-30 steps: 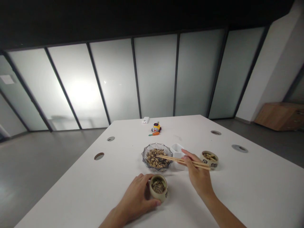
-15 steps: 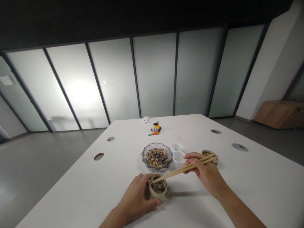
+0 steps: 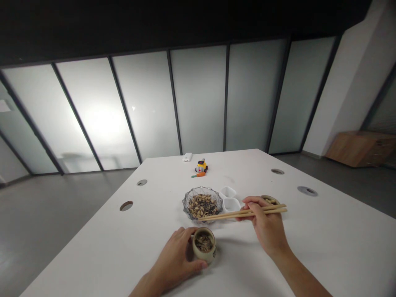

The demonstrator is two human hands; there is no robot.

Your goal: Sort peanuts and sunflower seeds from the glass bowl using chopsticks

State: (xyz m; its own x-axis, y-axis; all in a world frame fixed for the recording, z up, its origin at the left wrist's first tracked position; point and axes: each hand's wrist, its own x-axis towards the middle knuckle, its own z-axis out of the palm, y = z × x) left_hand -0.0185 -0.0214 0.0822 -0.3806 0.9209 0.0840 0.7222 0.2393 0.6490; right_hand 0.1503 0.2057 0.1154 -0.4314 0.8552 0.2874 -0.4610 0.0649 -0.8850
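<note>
My left hand (image 3: 177,262) is wrapped round a small beige cup (image 3: 203,246) with dark seeds in it, near the table's front. My right hand (image 3: 266,227) grips a pair of wooden chopsticks (image 3: 235,214) held almost level. Their tips reach over the near rim of a glass bowl (image 3: 202,203) full of mixed seeds and nuts. Whether the tips hold anything, I cannot make out. A second beige cup (image 3: 269,200) with pale nuts shows just behind my right hand, partly hidden by it.
Two small white dishes (image 3: 230,200) stand right of the glass bowl. Farther back on the white table (image 3: 324,243) lie a yellow toy (image 3: 201,166), an orange carrot piece (image 3: 199,175) and a white box (image 3: 187,157). Round cable holes (image 3: 126,205) dot the tabletop.
The chopstick tips went from the glass bowl to the cup in my left hand, then swung back up to the bowl's near rim. My left hand stayed on the cup.
</note>
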